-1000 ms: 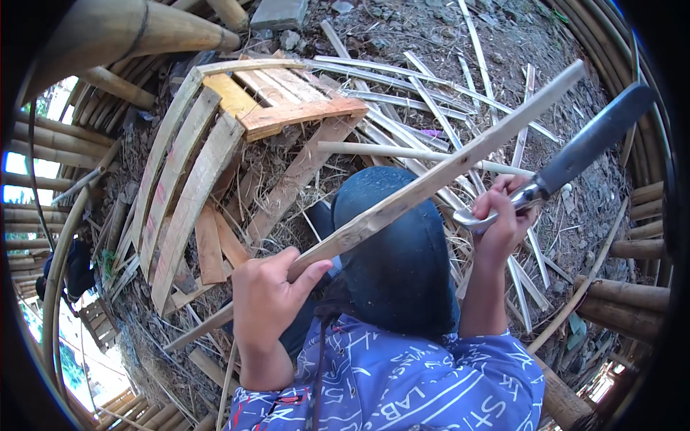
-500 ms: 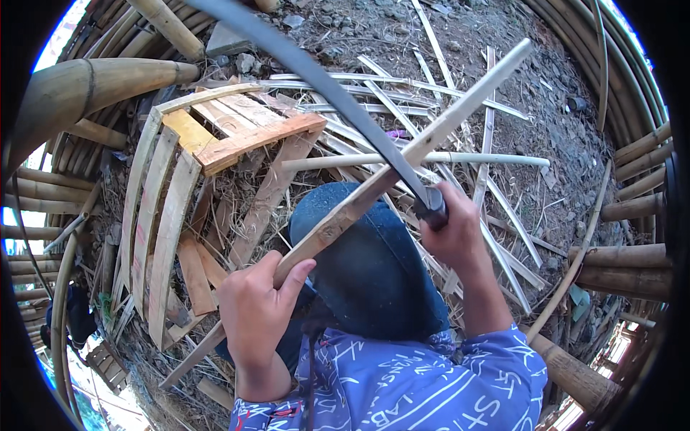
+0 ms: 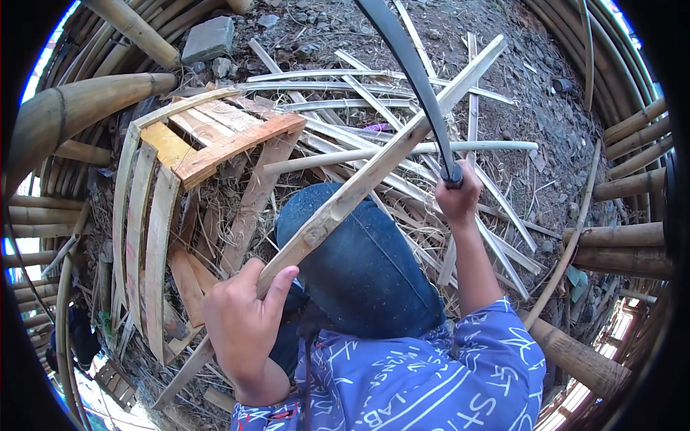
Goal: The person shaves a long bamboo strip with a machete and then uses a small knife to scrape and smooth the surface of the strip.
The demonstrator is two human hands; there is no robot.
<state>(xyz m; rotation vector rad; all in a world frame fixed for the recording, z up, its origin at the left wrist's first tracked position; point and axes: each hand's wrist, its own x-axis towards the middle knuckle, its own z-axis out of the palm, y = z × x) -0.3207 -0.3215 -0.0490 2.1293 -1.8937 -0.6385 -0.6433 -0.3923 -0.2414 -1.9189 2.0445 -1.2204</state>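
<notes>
My left hand (image 3: 248, 323) is closed around the near part of a long wooden slat (image 3: 374, 174), thumb along its side. The slat slants up and away to the right, passing above my denim-covered knee (image 3: 345, 266). In my right hand (image 3: 461, 197) is the handle of a machete (image 3: 413, 65) with a long, dark, slightly curved blade. Its blade points away from me and crosses over the slat toward the far end. Whether the edge touches the slat I cannot tell. Beneath them lies a pale round stick (image 3: 489, 146).
A slatted wooden crate (image 3: 244, 144) stands on the left. Several thin strips (image 3: 395, 111) and shavings litter the soil ahead. A grey block (image 3: 208, 41) lies at the far left. Bamboo poles (image 3: 108, 100) enclose both sides, and one pole (image 3: 575, 355) lies near my right elbow.
My right hand has moved forward, bringing the machete's blade farther along the slat and more upright. My left hand keeps its hold on the slat. The whole view has shifted slightly.
</notes>
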